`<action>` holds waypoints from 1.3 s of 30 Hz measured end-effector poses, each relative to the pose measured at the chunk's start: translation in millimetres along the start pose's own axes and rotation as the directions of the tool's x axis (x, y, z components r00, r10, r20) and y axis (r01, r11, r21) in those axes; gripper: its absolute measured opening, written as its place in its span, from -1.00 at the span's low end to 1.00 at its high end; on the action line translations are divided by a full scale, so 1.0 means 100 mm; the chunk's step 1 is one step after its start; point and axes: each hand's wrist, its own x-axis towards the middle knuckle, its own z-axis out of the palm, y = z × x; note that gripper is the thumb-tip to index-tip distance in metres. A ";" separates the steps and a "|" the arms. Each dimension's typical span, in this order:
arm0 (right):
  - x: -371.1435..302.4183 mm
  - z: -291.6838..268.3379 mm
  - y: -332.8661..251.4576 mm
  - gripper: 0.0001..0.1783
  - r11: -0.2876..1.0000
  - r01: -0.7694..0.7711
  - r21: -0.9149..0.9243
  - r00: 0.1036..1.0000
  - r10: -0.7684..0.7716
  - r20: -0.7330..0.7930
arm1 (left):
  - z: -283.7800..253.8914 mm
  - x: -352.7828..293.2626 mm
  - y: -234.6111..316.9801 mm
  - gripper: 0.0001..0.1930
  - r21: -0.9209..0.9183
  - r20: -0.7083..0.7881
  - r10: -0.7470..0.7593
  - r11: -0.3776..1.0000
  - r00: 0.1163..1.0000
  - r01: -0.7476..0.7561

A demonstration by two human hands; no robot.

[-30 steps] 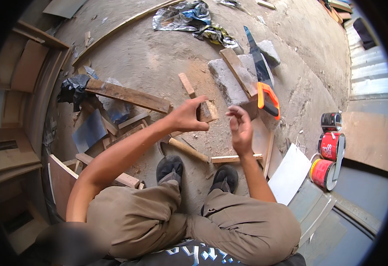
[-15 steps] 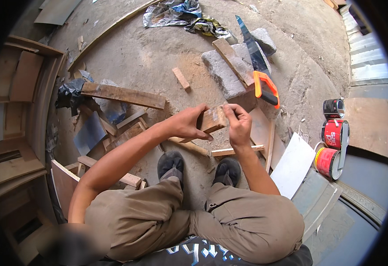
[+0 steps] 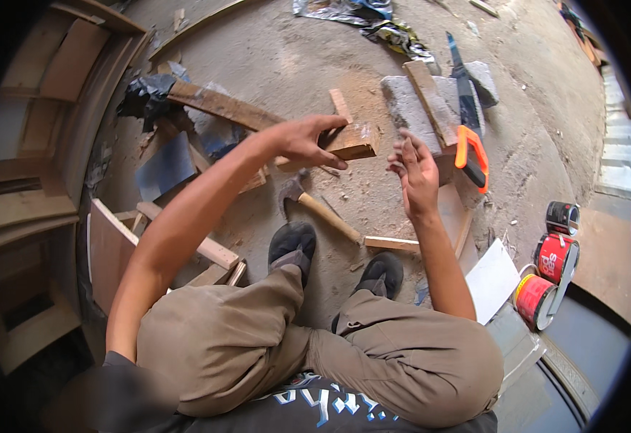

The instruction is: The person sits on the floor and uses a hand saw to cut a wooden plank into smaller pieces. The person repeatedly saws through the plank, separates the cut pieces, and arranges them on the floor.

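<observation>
My left hand [image 3: 308, 141] grips a short, thick wooden block [image 3: 359, 139], thumb on the near side and fingers over its far side. To the right of the block and apart from it is my right hand [image 3: 415, 169], raised with its fingers loosely bent and somewhat apart; I see nothing in it. Below the block, a hammer [image 3: 326, 215] with a wooden handle lies on the ground in front of my shoes. A small wood offcut [image 3: 340, 103] shows just beyond the block.
A handsaw [image 3: 472, 155] with an orange and black handle leans by a concrete block [image 3: 407, 108] bearing a plank [image 3: 431, 101]. Cans [image 3: 557, 256] stand at the right. Wood scraps [image 3: 218, 252] and a long board [image 3: 222, 108] lie left, beside a wooden cabinet frame [image 3: 106, 108].
My right hand has let go of the block's end and moved right, away from it. My left hand still holds the block, now farther from my knees. The hammer has come into fuller view.
</observation>
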 end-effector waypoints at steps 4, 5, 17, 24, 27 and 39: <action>0.11 0.28 -0.05 -0.60 0.993 0.011 -0.114 0.912 0.037 0.410 | -0.36 -0.23 0.23 -0.21 -0.140 0.249 -0.072 0.984 0.966 0.110; 0.16 0.35 0.00 -0.63 0.999 -0.036 -0.028 0.909 0.045 0.415 | -0.39 -0.33 0.24 -0.21 -0.167 0.212 -0.083 0.979 0.974 0.120; 0.27 0.83 1.27 -0.70 0.910 0.060 -0.411 0.880 0.146 0.451 | 0.07 -1.46 -0.86 -0.14 0.601 -0.269 -0.450 0.613 0.852 0.513; 0.53 0.20 0.72 -0.55 0.233 0.579 -0.781 0.795 -0.373 0.478 | 0.34 -1.66 -1.02 -0.19 0.621 -0.395 -0.264 0.629 0.880 0.468; 0.96 -0.17 0.24 -0.30 -0.183 0.499 -0.847 0.648 -0.571 0.504 | 0.12 -1.58 -1.02 -0.19 0.513 -0.251 -0.376 0.730 0.892 0.452; 1.24 -0.79 0.14 -0.37 -0.415 0.267 -0.870 0.745 -0.484 0.459 | 0.12 -1.48 -0.92 -0.44 0.364 -0.379 -0.452 0.729 0.807 0.579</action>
